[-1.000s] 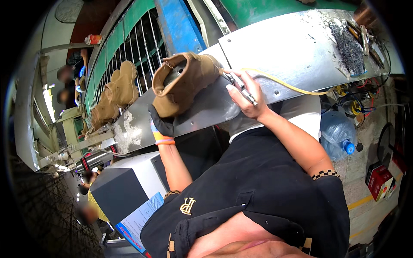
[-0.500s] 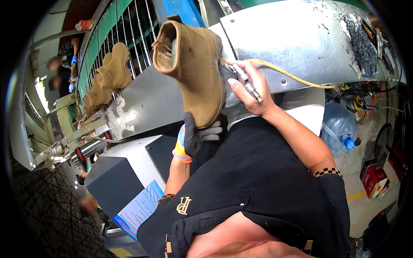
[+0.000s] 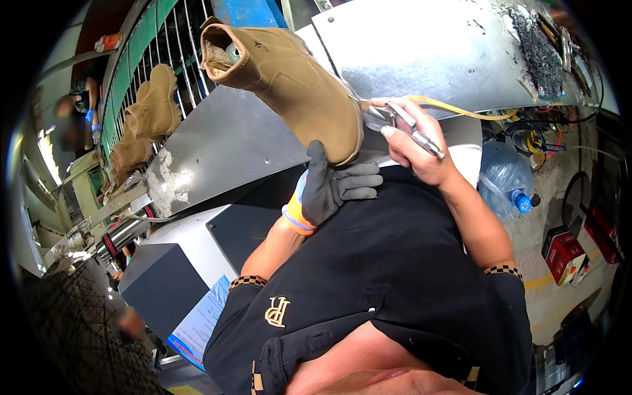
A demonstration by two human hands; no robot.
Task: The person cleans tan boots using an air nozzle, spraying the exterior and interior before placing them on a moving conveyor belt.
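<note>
A tan ankle boot (image 3: 306,92) lies tilted across the metal bench, its fleecy opening toward the far left and its toe pointing at me. My left hand (image 3: 336,184), in a grey-palmed glove, cradles the toe between thumb and palm, with the other fingers stretched out beside it. Bare, my right hand (image 3: 421,141) grips a slim silver hand tool (image 3: 421,137) with a lever. The tool's tip is at the sole edge on the boot's right side. A yellow hose (image 3: 454,113) runs from near my right fingers along the bench.
The metal bench (image 3: 408,52) has a dark crusted patch at far right. Several tan boots (image 3: 155,105) stand by a wire rack at left. A large plastic water bottle (image 3: 505,178) and a red box (image 3: 563,253) are at right. Other people are at far left.
The boot has turned, its toe swinging right and its shaft left. My left hand has followed the toe rightward, and my right hand with the tool has moved right along the sole edge.
</note>
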